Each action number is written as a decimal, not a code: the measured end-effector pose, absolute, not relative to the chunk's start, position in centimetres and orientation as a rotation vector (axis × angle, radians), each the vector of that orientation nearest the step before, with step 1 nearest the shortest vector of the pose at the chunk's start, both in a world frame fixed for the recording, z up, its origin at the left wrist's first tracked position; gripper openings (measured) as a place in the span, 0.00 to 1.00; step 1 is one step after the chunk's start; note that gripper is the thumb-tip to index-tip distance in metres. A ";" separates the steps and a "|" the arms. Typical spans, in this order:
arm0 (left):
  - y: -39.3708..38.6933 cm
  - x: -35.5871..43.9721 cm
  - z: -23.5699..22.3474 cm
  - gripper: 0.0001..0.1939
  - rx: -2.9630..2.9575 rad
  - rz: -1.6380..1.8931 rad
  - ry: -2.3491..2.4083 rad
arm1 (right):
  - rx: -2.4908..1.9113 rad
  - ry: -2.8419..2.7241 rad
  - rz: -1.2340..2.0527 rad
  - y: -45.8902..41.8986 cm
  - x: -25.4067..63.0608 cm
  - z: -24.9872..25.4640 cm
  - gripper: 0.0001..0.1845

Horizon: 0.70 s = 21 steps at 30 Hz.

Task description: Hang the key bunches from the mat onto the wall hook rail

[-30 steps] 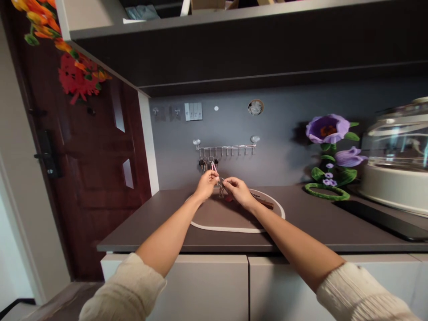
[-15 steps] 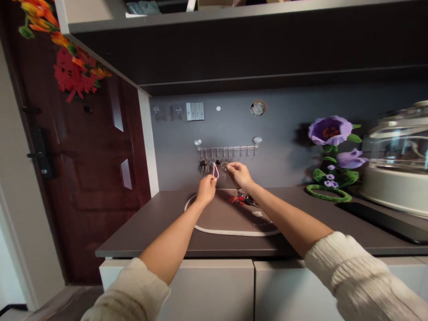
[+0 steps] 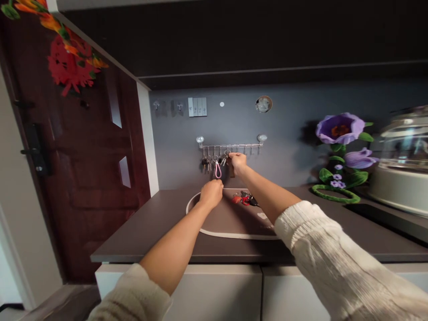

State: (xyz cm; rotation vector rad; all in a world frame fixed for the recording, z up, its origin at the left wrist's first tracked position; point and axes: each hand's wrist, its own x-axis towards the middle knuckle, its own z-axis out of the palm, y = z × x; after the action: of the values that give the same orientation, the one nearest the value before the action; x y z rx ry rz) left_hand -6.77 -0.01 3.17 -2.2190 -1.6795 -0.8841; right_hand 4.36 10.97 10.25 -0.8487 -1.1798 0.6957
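Note:
My right hand (image 3: 238, 163) is at the wall rail, its fingers closed on a metal key ring (image 3: 227, 153) by one of the hooks. Keys (image 3: 224, 161) dangle from that ring, and a brown strap (image 3: 232, 170) hangs beside my fingers. Whether the ring sits fully on the hook I cannot tell. Lower down, over the mat, my left hand (image 3: 211, 192) has its fingers curled together with nothing visible in them. Just above it hangs a pink loop strap (image 3: 218, 170), apart from the hand, among other hanging keys (image 3: 209, 163).
The hook rail (image 3: 234, 146) is fixed to the grey wall. On the brown mat (image 3: 230, 218) lies a bunch of keys with red pieces (image 3: 245, 199). Purple flowers (image 3: 340, 129), a black slab (image 3: 384, 218) and a clear-topped appliance (image 3: 401, 183) stand right. A dark shelf (image 3: 214, 40) overhangs.
My right hand has lifted the key ring from over the mat up to the rail. My left hand touched the pink strap half a second ago and is now lower, off it.

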 end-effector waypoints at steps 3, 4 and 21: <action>-0.1 -6.8 3.2 0.14 -2.215 -0.846 -1.666 | -0.911 -0.982 0.828 10.9 4.0 10.4 0.02; -0.1 -6.8 3.2 0.14 -2.214 -0.835 -1.655 | -0.914 -0.963 0.840 10.9 4.0 10.3 0.02; -0.1 -7.1 3.2 0.13 -2.255 -0.815 -1.639 | -0.919 -1.035 0.878 10.2 4.6 8.6 0.03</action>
State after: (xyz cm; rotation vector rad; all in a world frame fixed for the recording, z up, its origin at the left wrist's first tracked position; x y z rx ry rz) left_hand -7.12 -0.15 3.25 -2.2552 -1.6385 -0.8149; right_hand 4.60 10.19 8.59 -0.9191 -1.0346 0.8784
